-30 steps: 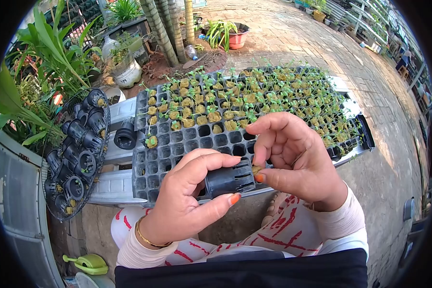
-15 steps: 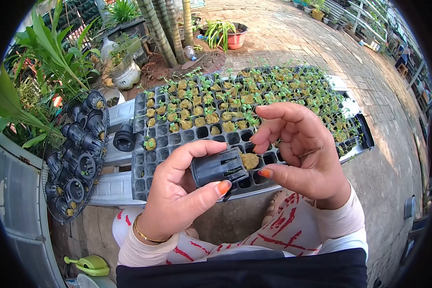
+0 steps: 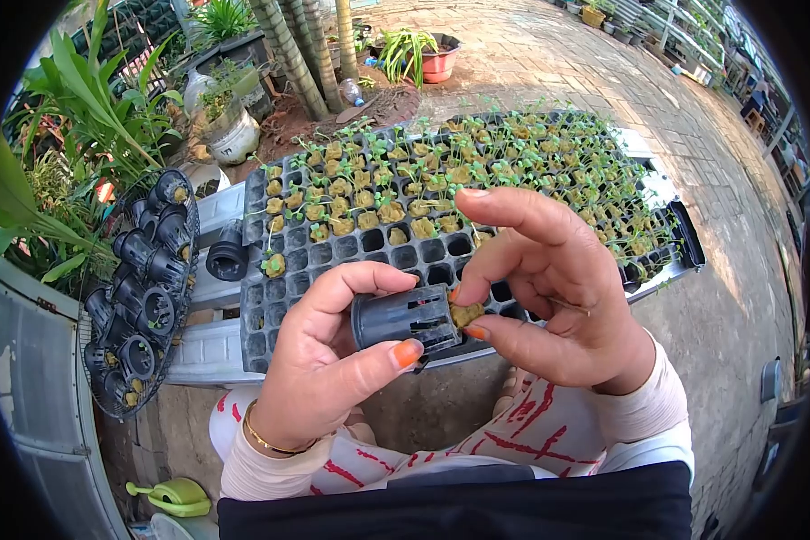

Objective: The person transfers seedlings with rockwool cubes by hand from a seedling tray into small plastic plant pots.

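My left hand (image 3: 333,360) is closed around a black slotted net pot (image 3: 396,322), which lies on its side with its base pointing right. From that base a brownish plug of growing medium (image 3: 464,312) sticks out. My right hand (image 3: 549,301) pinches this plug between thumb and a finger, with the index finger raised. Below both hands is a black seedling tray (image 3: 310,258). Many of its cells hold similar plugs with small green seedlings (image 3: 513,166); the nearer left cells show no plugs. The inside of the net pot is hidden.
At left, a black mesh basket (image 3: 195,236) holds several net pots. One more black pot (image 3: 228,261) rests on the white slatted stand (image 3: 209,351) beside the tray. A green watering can (image 3: 175,497) is at lower left. Behind stand a terracotta pot (image 3: 439,61) and thin trunks (image 3: 297,54).
My right thumb and finger have closed on the plug at the pot's base, where before they were apart. The net pot has shifted slightly left in my left hand's grip.
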### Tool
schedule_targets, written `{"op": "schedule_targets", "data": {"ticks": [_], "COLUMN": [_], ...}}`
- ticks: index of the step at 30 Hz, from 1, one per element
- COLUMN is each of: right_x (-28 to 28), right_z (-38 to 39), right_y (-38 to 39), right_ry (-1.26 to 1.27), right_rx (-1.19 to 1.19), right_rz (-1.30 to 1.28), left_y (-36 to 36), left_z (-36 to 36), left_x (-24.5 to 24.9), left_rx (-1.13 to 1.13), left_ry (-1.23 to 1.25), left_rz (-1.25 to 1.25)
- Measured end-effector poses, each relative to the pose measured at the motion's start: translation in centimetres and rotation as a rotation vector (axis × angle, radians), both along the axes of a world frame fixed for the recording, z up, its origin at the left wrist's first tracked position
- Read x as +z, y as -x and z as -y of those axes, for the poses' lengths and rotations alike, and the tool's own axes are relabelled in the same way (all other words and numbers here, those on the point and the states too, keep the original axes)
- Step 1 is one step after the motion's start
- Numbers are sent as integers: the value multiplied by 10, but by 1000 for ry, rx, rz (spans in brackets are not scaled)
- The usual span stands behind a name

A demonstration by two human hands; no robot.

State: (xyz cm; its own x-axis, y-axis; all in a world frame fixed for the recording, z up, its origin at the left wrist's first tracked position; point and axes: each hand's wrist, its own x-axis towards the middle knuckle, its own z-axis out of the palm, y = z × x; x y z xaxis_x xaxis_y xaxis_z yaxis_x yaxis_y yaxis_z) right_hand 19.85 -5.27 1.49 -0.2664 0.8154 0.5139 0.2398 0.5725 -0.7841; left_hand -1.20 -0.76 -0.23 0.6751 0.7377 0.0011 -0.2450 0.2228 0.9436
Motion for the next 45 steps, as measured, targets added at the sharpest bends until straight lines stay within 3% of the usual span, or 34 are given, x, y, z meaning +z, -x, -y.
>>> {"op": "schedule_targets", "data": {"ticks": [10, 12, 16, 24, 35, 38, 43, 45], "right_x": [-1, 2, -5, -5, -6, -9, -7, 0], "right_z": [0, 6, 4, -3, 1, -2, -6, -3], "right_y": [-4, -4, -1, -7, -6, -4, -16, -13], "right_ry": [-17, 156, 215, -97, -24, -101, -44, -38], "right_rx": [28, -5, -38, 20, 26, -20, 47, 25], "right_rz": [11, -18, -127, 48, 56, 38, -114, 6], "left_y": [-3, -4, -4, -4, -5, -5, -3, -4], "left_z": [2, 2, 0, -2, -1, -1, -4, -2], "left_x": [-2, -4, -6, -7, -7, -7, -6, -7], "left_rx": [4, 2, 4, -1, -43, -35, -11, 20], "left_ry": [114, 101, 92, 123, 124, 124, 118, 27], "left_rz": [51, 57, 64, 72, 50, 44, 28, 0]}}
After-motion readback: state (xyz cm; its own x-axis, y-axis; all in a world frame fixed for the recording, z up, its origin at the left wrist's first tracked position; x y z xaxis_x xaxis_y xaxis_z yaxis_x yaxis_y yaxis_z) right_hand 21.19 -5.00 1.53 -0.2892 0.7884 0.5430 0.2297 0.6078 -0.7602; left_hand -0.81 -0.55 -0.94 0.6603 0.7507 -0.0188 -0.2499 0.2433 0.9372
